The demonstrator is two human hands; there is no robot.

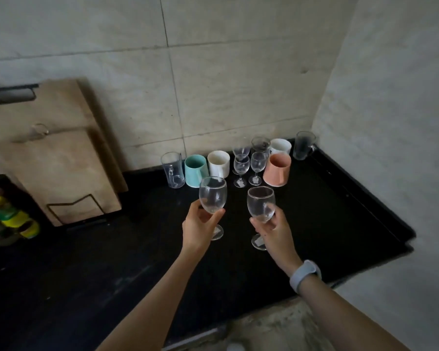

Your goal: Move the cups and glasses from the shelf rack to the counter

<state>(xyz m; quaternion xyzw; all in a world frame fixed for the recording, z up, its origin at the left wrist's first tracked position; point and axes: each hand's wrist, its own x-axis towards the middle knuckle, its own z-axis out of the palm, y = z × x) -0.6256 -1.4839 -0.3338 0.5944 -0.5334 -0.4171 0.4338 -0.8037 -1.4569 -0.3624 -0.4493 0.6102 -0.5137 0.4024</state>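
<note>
My left hand (200, 228) grips a clear wine glass (212, 192) by the bowl and stem, held upright above the black counter (340, 219). My right hand (273, 230) holds a second clear wine glass (260, 202) the same way, just to the right. Behind them, near the wall, stand a clear glass mug (172, 169), a teal cup (195, 170), a white cup (218, 163), several small stemmed glasses (257, 164), a salmon cup (277, 173), another white cup (280, 146) and a dark glass mug (304, 145). The shelf rack is out of view.
Wooden cutting boards (53, 158) lean in a wire stand at the left. Jars with coloured lids (13, 216) sit at the far left edge. Tiled walls close the back and the right. The counter's front edge runs under my forearms.
</note>
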